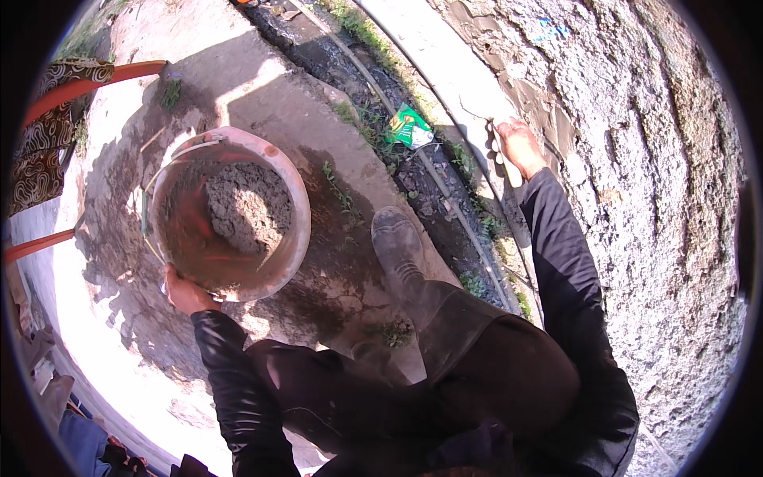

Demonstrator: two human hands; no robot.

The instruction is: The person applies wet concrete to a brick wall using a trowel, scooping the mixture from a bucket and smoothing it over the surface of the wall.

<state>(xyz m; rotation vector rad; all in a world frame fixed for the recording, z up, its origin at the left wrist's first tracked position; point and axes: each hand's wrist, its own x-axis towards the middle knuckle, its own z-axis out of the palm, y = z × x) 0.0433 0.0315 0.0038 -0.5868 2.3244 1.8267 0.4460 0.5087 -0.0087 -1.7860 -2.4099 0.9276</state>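
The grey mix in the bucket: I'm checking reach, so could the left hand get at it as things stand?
Likely yes: the left hand is right at the bucket, whose top is open, and nothing visible blocks the grey mix.

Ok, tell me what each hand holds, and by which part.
The left hand grips the mortar bucket by its rim; the right hand holds apparently a trowel by its pale handle.

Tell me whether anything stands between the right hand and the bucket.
Yes: a ditch with a pipe running along it crosses between the right hand and the bucket. A green packet lies near that line, and a boot stands on the bucket's side.
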